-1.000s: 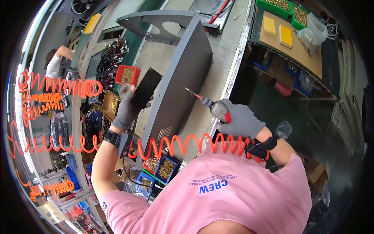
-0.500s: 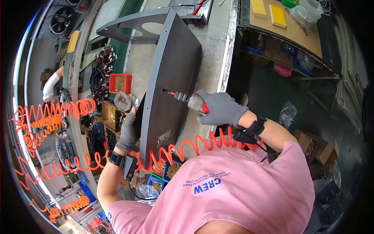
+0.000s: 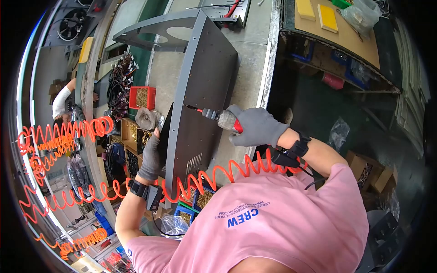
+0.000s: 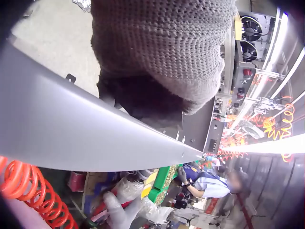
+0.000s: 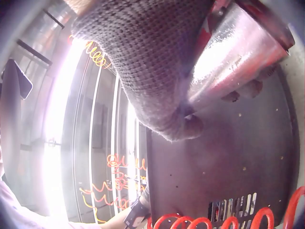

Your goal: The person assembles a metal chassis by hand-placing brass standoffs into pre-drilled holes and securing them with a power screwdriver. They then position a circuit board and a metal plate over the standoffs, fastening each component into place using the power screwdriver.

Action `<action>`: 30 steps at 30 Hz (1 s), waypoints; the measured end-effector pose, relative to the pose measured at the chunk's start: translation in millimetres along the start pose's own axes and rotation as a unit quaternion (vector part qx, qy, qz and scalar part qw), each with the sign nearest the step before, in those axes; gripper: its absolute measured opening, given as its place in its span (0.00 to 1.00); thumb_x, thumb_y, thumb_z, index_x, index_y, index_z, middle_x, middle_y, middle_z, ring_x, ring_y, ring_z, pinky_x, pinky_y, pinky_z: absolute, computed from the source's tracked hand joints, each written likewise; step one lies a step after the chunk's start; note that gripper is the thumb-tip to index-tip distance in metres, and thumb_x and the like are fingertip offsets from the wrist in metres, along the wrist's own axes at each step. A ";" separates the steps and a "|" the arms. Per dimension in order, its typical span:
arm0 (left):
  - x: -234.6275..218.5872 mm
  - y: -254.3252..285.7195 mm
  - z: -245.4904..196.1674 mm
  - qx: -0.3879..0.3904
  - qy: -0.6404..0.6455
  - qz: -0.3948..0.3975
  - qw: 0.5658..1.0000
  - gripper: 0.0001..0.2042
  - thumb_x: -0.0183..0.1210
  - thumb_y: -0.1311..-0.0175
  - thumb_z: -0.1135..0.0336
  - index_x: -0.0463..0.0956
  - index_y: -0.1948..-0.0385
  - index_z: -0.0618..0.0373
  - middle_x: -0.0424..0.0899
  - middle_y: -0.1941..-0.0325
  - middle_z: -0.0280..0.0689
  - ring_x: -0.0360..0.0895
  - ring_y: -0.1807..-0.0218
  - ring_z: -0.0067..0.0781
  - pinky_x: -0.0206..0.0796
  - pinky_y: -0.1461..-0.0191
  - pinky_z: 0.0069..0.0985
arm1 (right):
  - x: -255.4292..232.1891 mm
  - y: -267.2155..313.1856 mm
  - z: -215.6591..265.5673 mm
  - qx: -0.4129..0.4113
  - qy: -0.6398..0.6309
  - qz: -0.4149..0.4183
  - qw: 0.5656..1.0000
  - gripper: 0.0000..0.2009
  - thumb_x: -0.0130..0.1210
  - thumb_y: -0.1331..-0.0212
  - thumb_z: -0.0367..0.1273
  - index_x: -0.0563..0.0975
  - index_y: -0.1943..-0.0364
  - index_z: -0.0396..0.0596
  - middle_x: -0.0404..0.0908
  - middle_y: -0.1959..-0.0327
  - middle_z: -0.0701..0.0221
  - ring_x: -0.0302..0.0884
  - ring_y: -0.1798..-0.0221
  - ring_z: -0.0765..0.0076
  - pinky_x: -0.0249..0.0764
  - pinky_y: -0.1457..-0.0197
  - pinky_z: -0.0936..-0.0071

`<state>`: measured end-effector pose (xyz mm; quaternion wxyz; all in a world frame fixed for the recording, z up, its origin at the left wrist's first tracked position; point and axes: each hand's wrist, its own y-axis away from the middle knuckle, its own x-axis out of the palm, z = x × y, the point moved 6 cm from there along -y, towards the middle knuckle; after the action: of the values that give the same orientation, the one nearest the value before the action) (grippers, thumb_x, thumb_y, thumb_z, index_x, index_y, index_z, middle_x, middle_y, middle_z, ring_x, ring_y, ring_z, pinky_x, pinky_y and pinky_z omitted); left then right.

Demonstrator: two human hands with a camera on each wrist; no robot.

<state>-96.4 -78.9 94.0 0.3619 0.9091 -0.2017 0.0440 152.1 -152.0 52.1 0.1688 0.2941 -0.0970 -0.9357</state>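
A grey sheet-metal housing (image 3: pixel 205 86) stands on the bench, its perforated panel facing the right hand. The gloved right hand (image 3: pixel 259 127) grips a powered screwdriver (image 3: pixel 226 120), the bit pointing left with its tip at the panel's face; whether it touches is unclear. In the right wrist view the driver's shiny body (image 5: pixel 238 52) lies within the gloved hand (image 5: pixel 152 62). On the panel's far side, the gloved left hand (image 3: pixel 151 157) holds a black plate (image 3: pixel 168 122), mostly hidden by the panel. The left wrist view has the glove (image 4: pixel 162 47) beside the panel edge, fingertips hidden.
A red coiled hose (image 3: pixel 218 175) crosses low in front of the torso. Left of the housing are a red bin (image 3: pixel 142 97), a cable bundle (image 3: pixel 119 86) and a cardboard box (image 3: pixel 129 134). Another person's arm (image 3: pixel 61 102) shows at far left.
The left hand has brought the black plate behind the housing panel. The right hand has moved the screwdriver left to the panel's face. In the last half second both hands have barely moved.
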 end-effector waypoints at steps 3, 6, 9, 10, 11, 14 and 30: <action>4.5 -1.3 -1.0 0.002 0.010 0.034 0.999 0.25 0.40 0.33 0.53 0.60 0.41 0.62 0.69 0.42 0.41 0.68 0.43 0.33 0.58 0.39 0.30 | -1.0 -0.2 1.2 -0.003 -0.001 -0.001 1.000 0.33 0.56 0.59 0.45 0.63 0.47 0.42 0.77 0.79 0.60 0.77 0.74 0.52 0.73 0.66 0.62; 6.1 -3.5 -1.3 0.018 -0.001 0.053 0.998 0.26 0.39 0.33 0.53 0.56 0.39 0.62 0.65 0.38 0.41 0.64 0.39 0.33 0.53 0.36 0.30 | -2.0 0.6 1.3 -0.002 0.001 -0.002 1.000 0.33 0.56 0.58 0.46 0.64 0.47 0.42 0.77 0.79 0.60 0.77 0.73 0.51 0.73 0.66 0.62; 17.3 -2.2 -5.8 0.013 -0.025 0.067 0.997 0.27 0.38 0.33 0.53 0.54 0.38 0.62 0.64 0.37 0.41 0.63 0.38 0.33 0.51 0.35 0.29 | -3.9 0.7 2.0 0.002 0.006 -0.001 1.000 0.33 0.56 0.58 0.46 0.64 0.48 0.42 0.76 0.79 0.59 0.76 0.73 0.50 0.72 0.66 0.61; 18.2 -3.7 -5.0 0.010 -0.035 0.073 0.997 0.27 0.38 0.33 0.52 0.56 0.39 0.63 0.65 0.38 0.41 0.64 0.39 0.34 0.50 0.34 0.29 | -4.8 1.1 2.2 0.006 0.009 -0.001 1.000 0.32 0.55 0.58 0.46 0.64 0.48 0.42 0.76 0.79 0.59 0.76 0.73 0.49 0.72 0.66 0.60; 13.4 -6.2 -4.2 0.013 -0.029 0.072 0.997 0.27 0.38 0.33 0.52 0.56 0.39 0.63 0.65 0.38 0.41 0.64 0.39 0.34 0.50 0.34 0.29 | -6.0 1.8 3.7 0.005 0.014 0.003 1.000 0.32 0.55 0.58 0.46 0.64 0.48 0.42 0.76 0.79 0.59 0.76 0.73 0.49 0.72 0.66 0.60; 0.0 -12.2 3.6 -0.023 -0.053 0.085 0.995 0.27 0.40 0.34 0.51 0.63 0.44 0.65 0.71 0.44 0.41 0.68 0.44 0.31 0.54 0.38 0.27 | -9.6 2.8 4.9 0.024 0.023 0.016 0.999 0.32 0.56 0.58 0.45 0.64 0.48 0.44 0.75 0.80 0.58 0.76 0.72 0.48 0.72 0.66 0.59; -6.0 -18.1 1.8 -0.061 -0.166 0.132 0.975 0.24 0.40 0.32 0.52 0.68 0.49 0.65 0.76 0.54 0.33 0.70 0.54 0.20 0.60 0.47 0.20 | -29.8 4.7 22.8 0.058 0.053 0.050 0.996 0.29 0.57 0.60 0.44 0.65 0.50 0.49 0.76 0.78 0.58 0.76 0.71 0.49 0.71 0.66 0.60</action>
<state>-94.8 -66.2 79.7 0.3687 0.8453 -0.3798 -0.0729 162.9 -143.3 87.3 0.2025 0.3473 -0.1568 -0.9021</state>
